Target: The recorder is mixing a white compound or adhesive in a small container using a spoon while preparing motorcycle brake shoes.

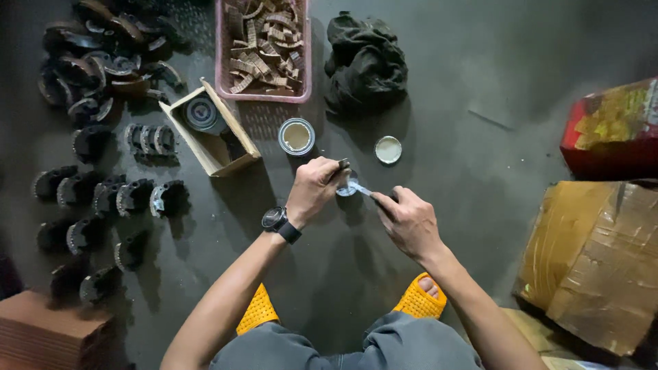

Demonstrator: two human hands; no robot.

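Grey brake shoe [351,186] gripped by both hands; open tin [297,136] near.

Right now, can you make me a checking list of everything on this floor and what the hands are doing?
Surface: dark floor, dim and bare in patches.
Job's things: small curved metal piece held between both hands; open tin and its lid just beyond.
Clutter: rows of curved metal shoes, pink basket of brown strips, wooden box, dark rag.
Grippers: left hand and right hand both pinch the piece.
Cables: nothing seen.
Surroundings: cardboard boxes, red package, yellow sandals.
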